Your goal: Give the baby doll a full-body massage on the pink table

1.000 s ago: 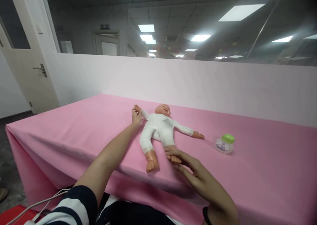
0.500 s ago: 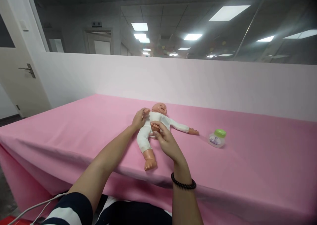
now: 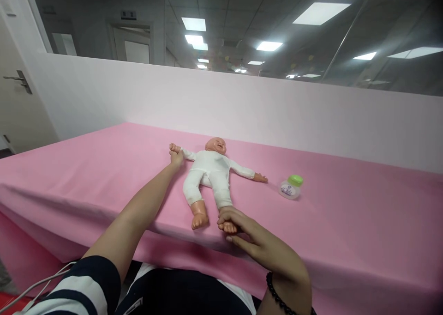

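Observation:
A baby doll with a white cloth body lies on its back on the pink-covered table, its head toward the wall. My left hand is closed around the doll's forearm at the wrist, holding that arm stretched out to the left. Around the doll's foot nearer the right, my right hand is wrapped, with the toes showing between thumb and fingers. The other foot rests free near the table's front edge. To the right, the doll's other arm lies spread on the cloth.
A small clear jar with a green lid stands tilted-looking to the right of the doll's hand. Pink cloth covers the table and hangs over its front edge. Behind it rises a white wall with glass above. White cables run at lower left.
The doll's arm has swung outward to the left with my left hand. Its leg, earlier bent up over the belly, now lies straight toward me, with my right hand on the foot.

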